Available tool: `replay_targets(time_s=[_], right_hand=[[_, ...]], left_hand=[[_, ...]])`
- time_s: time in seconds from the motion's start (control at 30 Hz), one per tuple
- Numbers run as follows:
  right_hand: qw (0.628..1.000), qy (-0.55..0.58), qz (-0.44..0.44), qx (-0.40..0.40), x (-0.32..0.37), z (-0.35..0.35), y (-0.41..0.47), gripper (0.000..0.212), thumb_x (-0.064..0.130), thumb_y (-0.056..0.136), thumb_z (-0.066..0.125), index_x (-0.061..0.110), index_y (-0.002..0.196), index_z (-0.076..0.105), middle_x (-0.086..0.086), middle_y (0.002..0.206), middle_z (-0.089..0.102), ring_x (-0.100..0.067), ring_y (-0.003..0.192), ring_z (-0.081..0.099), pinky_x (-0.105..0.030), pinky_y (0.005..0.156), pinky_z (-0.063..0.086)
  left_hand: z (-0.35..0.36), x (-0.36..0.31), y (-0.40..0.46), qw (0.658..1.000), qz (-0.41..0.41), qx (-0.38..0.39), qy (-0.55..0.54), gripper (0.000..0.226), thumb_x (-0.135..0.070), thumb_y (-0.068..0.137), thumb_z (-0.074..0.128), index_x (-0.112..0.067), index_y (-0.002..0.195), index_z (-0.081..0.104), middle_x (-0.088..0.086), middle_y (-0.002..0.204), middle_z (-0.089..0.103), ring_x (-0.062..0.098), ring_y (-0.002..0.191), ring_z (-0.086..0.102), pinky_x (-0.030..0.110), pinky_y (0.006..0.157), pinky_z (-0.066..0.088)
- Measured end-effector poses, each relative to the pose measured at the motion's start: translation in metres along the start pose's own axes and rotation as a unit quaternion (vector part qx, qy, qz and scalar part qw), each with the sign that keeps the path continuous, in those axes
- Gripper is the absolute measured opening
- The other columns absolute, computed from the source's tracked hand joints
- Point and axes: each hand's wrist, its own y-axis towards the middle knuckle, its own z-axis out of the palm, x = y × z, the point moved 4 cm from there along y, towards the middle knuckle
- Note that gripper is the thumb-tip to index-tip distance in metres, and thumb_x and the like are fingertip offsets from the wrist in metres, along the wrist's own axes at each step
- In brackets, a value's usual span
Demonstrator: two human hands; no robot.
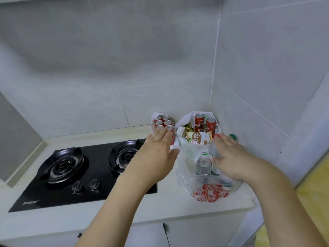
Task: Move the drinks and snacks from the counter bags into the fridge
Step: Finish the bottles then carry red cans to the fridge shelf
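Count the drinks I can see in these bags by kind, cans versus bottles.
Short red cans: 6
Tall red cans: 2
Clear water bottles: 1 plainly visible; others may be hidden behind the right hand
Total: 9

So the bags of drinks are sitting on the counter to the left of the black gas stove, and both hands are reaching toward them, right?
Not quite: the head view shows the bags on the counter to the right of the black gas stove, in the wall corner. The rest holds: the left hand and right hand both reach toward them.
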Motion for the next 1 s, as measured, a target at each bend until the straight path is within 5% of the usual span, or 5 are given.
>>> replay_targets(time_s=[0.13, 0.27, 0.73, 0.9, 1.0], right_hand=[[1.000, -0.004, 0.017, 0.012, -0.016, 0.003, 0.042, 0.072, 0.029, 0.102, 0.039, 0.014, 0.156, -0.007, -0.005, 0.162, -0.018, -0.021, 0.150, -0.014, -0.036, 0.122, -0.001], [0.999, -0.027, 0.041, 0.022, -0.027, -0.002, 0.079, 0.070, 0.027, 0.103, 0.038, 0.011, 0.156, -0.004, -0.008, 0.163, -0.012, -0.023, 0.151, -0.007, -0.036, 0.122, 0.002], [0.992, -0.085, 0.090, 0.038, -0.088, 0.010, 0.195, 0.045, 0.025, 0.096, 0.042, 0.019, 0.141, 0.040, -0.007, 0.143, 0.047, -0.032, 0.129, 0.043, -0.040, 0.106, 0.033], [0.987, -0.113, 0.102, 0.057, -0.108, 0.031, 0.220, 0.009, 0.024, 0.090, 0.046, 0.023, 0.100, 0.045, -0.006, 0.115, 0.059, -0.029, 0.104, 0.050, -0.036, 0.084, 0.034], [0.988, -0.115, 0.095, 0.047, -0.112, 0.038, 0.229, 0.007, 0.020, 0.089, 0.045, 0.024, 0.095, 0.044, -0.003, 0.105, 0.061, -0.025, 0.091, 0.045, -0.039, 0.093, 0.035]], left_hand=[[0.024, 0.016, 0.037, 0.999, 0.007, 0.033, 0.000, 0.062, -0.040, 0.105, 0.039, -0.015, 0.158, 0.020, 0.000, 0.166, 0.014, 0.017, 0.152, 0.008, 0.033, 0.123, 0.007], [0.051, 0.030, 0.072, 0.997, 0.015, 0.065, -0.034, 0.056, -0.042, 0.102, 0.044, -0.016, 0.151, 0.033, -0.002, 0.159, 0.028, 0.019, 0.146, 0.024, 0.033, 0.114, 0.027], [0.182, 0.005, 0.165, 0.946, 0.010, 0.320, -0.060, 0.058, -0.052, 0.095, 0.052, -0.011, 0.135, 0.047, 0.007, 0.140, 0.049, 0.027, 0.128, 0.045, 0.042, 0.103, 0.042], [0.212, 0.005, 0.167, 0.930, -0.001, 0.353, -0.102, 0.048, -0.045, 0.093, 0.058, -0.013, 0.128, 0.051, 0.006, 0.129, 0.057, 0.026, 0.115, 0.055, 0.037, 0.088, 0.048], [0.222, 0.011, 0.169, 0.926, -0.012, 0.343, -0.157, 0.037, -0.047, 0.091, 0.062, -0.022, 0.116, 0.051, 0.001, 0.113, 0.062, 0.020, 0.095, 0.058, 0.030, 0.068, 0.045]])
